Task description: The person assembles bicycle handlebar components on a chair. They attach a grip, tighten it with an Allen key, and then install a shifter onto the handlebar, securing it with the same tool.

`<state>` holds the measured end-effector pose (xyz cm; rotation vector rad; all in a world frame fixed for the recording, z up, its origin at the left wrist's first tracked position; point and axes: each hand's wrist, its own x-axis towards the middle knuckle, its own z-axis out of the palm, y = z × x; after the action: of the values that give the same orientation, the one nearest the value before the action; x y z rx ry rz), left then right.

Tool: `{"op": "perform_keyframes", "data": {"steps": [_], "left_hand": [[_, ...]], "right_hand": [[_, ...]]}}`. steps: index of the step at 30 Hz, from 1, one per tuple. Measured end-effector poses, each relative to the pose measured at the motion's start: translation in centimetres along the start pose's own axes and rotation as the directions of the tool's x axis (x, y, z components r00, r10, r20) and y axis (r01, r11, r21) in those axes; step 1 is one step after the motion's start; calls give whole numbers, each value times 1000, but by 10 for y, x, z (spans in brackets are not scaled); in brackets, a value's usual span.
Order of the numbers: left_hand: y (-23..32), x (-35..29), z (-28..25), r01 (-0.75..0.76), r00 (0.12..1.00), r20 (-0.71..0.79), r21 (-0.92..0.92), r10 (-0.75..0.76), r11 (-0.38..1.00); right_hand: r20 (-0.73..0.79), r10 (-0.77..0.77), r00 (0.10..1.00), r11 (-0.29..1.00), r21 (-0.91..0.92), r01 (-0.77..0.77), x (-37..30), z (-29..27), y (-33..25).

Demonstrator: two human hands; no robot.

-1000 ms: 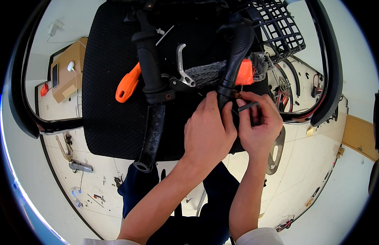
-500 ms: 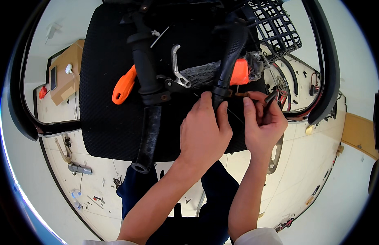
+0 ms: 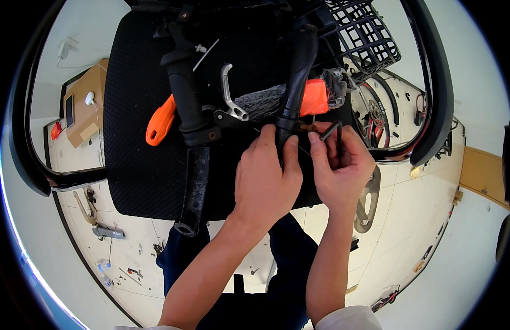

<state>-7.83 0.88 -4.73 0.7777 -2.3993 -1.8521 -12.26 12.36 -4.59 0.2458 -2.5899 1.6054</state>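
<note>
My left hand [image 3: 267,179] is closed round the lower end of a black handlebar with a rubber grip [image 3: 300,69], just below its clamp. A rusty bolt [image 3: 306,127] sits at the right side of that clamp. My right hand [image 3: 346,173] pinches a dark L-shaped hex key [image 3: 333,130], whose bend shows above the fingers; its tip is beside the bolt, and whether it sits in the bolt head I cannot tell. To the left lie a second handlebar grip [image 3: 184,91], a silver brake lever [image 3: 231,98] and an orange tool handle [image 3: 160,122].
All this lies on a black seat [image 3: 134,181] with curved armrests. A red-orange block [image 3: 314,97] in dark plastic wrap and a black basket [image 3: 365,36] are beyond my hands. A cardboard box [image 3: 92,93] and scattered bike parts are on the floor.
The hex key has turned in my right hand, its bend now near the bolt. The bolt sits closer to the clamp. The whole scene has shifted slightly left in view.
</note>
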Motion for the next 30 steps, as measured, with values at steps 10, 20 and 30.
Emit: {"op": "perform_keyframes", "data": {"steps": [10,20,30], "left_hand": [[2,0,-4,52,998,43,-28,-50,998],[1,13,-19,488,857,428,-494,-288,719],[0,13,-23,532,834,481,-569,-271,627]], "right_hand": [[-5,-42,999,997,-68,41,0,-2,4],[48,64,997,983,171,-71,-4,1,-9],[157,187,970,963,164,-212,-6,-4,-13]]}}
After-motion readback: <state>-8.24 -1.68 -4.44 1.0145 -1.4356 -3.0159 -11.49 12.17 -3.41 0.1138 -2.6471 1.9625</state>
